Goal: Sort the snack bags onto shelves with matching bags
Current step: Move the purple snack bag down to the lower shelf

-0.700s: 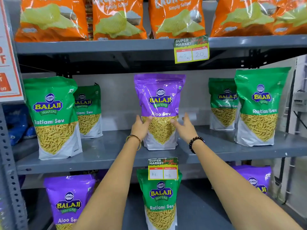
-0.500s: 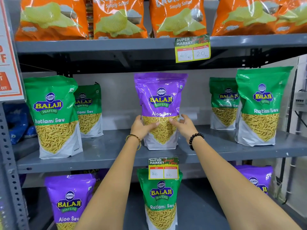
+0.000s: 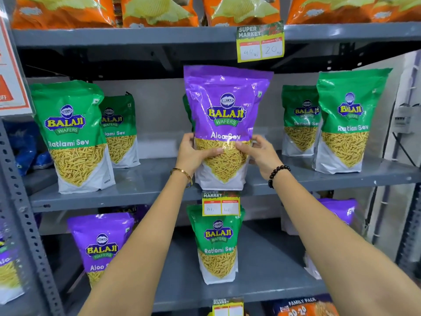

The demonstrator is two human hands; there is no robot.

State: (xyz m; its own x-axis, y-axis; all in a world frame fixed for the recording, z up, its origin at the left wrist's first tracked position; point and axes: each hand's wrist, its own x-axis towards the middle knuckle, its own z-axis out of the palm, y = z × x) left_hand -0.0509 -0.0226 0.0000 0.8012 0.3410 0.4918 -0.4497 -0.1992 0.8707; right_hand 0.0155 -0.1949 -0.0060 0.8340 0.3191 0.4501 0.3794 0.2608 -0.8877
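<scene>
A purple Aloo Sev bag (image 3: pixel 224 106) is upright at the middle of the grey middle shelf (image 3: pixel 145 192), pulled to its front edge. My left hand (image 3: pixel 193 153) grips its left side and my right hand (image 3: pixel 262 153) grips its right side, thumbs across the clear window. Green Ratlami Sev bags (image 3: pixel 70 135) stand on the same shelf at left and more green bags (image 3: pixel 348 119) at right. On the lower shelf (image 3: pixel 262 290) a green Ratlami Sev bag (image 3: pixel 217 245) stands between purple Aloo Sev bags (image 3: pixel 100 245) at left and right (image 3: pixel 339 210).
Orange chips bags (image 3: pixel 159 10) fill the top shelf. Yellow price tags (image 3: pixel 260 45) hang from the shelf edges. A perforated grey upright (image 3: pixel 25 224) runs down the left side. Blue packets (image 3: pixel 25 149) lie beyond it. A white wall with an electrical box (image 3: pixel 404 117) is at right.
Both hands have closed around the purple bag, and it has come forward and slightly up from the back of the middle shelf towards me.
</scene>
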